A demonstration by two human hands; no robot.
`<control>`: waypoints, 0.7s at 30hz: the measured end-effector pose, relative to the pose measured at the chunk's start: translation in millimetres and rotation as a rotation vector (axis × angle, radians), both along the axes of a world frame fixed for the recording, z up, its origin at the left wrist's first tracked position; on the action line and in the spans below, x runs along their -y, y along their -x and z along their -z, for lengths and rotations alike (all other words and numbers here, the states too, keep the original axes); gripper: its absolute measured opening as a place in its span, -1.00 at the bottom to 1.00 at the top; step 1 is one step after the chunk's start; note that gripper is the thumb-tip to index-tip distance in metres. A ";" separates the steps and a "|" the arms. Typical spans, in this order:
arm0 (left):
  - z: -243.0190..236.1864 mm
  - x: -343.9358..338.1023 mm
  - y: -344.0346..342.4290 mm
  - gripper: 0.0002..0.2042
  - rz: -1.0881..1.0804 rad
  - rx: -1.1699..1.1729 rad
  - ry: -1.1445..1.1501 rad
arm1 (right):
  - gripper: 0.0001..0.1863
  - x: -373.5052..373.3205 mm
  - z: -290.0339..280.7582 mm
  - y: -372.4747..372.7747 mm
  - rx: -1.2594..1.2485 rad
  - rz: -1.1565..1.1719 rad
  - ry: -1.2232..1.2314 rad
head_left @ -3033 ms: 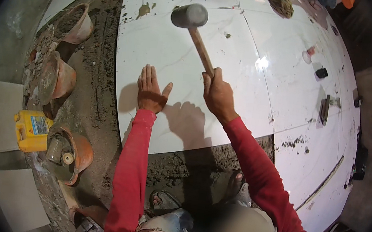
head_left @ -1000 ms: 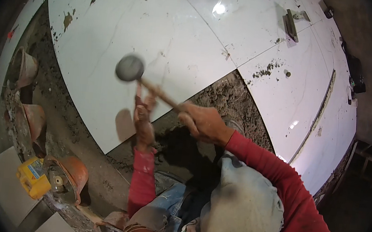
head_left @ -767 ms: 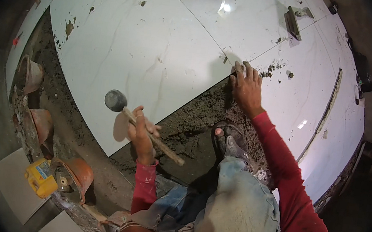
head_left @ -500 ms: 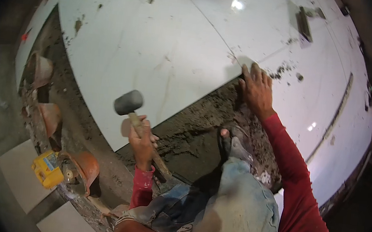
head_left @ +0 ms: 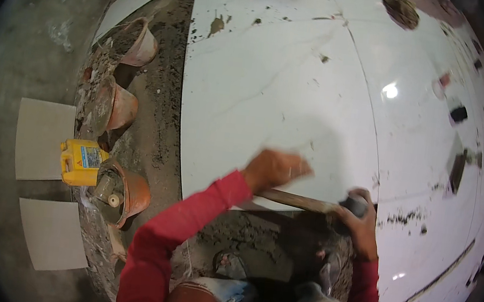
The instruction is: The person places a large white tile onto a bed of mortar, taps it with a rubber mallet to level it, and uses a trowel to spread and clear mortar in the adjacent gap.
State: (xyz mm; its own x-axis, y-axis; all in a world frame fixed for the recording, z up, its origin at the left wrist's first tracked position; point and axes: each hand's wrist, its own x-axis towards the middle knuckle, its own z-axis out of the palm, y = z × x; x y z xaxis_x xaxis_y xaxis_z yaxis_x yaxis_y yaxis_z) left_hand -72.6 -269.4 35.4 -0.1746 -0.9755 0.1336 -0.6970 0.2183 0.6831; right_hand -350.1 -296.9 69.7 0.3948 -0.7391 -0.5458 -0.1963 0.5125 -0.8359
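My left hand [head_left: 279, 168] is smeared by motion over the white marbled tile [head_left: 260, 93], just above the wooden handle of a rubber mallet [head_left: 353, 206], which lies crosswise along the tile's near edge. I cannot make out its fingers. My right hand [head_left: 364, 227] is closed around the mallet's black head at the tile's near right corner. A dark bed of mortar [head_left: 256, 239] shows along that edge, above my foot and knees.
At the left stand several mortar buckets [head_left: 124, 111] and a yellow jerrycan [head_left: 73, 164]. Loose square tiles [head_left: 50, 233] lie on grey concrete beyond them. On the laid tiles at the right are a trowel [head_left: 459, 173], a dark block [head_left: 458, 114] and a brownish bundle [head_left: 406, 11].
My left hand has left the mallet and moved right and up. The mallet moved rightward, its head now at my right hand, which was resting on the tile corner. The view has turned.
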 end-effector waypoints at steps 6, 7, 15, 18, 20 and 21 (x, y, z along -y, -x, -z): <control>104.9 153.7 -204.2 -0.28 -0.633 0.747 0.073 | -0.42 -13.9 25.1 78.6 0.256 0.383 -0.008; 107.0 166.4 -223.2 -0.26 -0.670 0.694 -0.005 | -0.43 -21.0 23.6 89.2 0.228 0.382 0.017; 116.5 219.7 -241.5 -0.19 -0.742 0.671 0.003 | -0.58 -109.6 -0.9 100.1 -0.050 0.540 0.195; 121.3 190.6 -257.2 -0.21 -0.742 0.646 0.061 | -0.64 -135.8 -7.0 72.9 -0.126 0.657 0.142; 118.0 175.0 -252.1 -0.23 -0.724 0.590 0.103 | -0.54 -167.7 13.3 87.8 -0.057 0.859 0.112; 118.7 167.4 -244.1 -0.24 -0.706 0.591 0.129 | -0.43 -176.4 30.2 109.0 -0.174 0.758 0.222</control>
